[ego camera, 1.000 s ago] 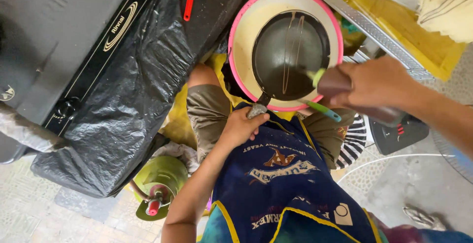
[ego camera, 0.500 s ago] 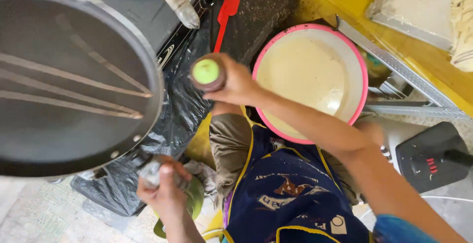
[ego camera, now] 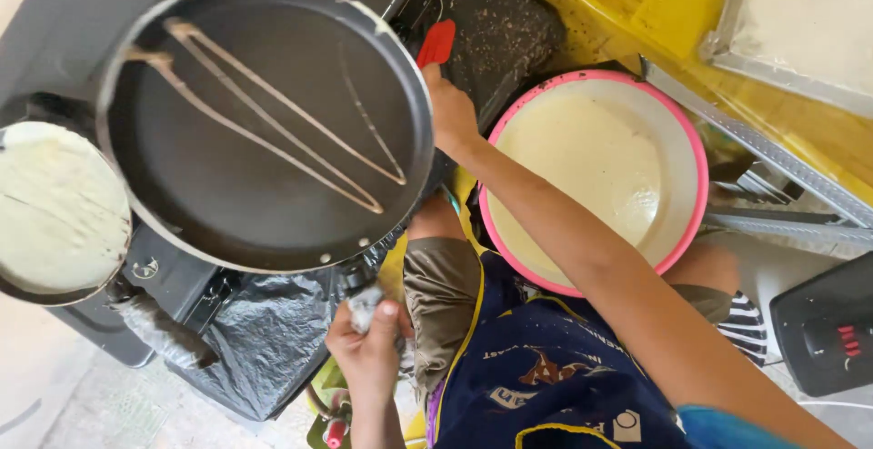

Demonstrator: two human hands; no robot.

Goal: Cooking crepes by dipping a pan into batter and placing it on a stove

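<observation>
Above the stove (ego camera: 173, 285), left hand (ego camera: 368, 349) grips pan (ego camera: 264, 121).

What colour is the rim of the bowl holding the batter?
Pink; the bowl shows it best in the head view, with pale cream batter inside.

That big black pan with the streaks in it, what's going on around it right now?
The person's left hand grips the cloth-wrapped handle of the round black non-stick pan, held over the dark stove; thin lines of pale batter streak it. The right hand reaches to a red-handled utensil. A pink-rimmed bowl of cream batter sits by the lap, and a second batter-coated pan rests on the left.
</observation>
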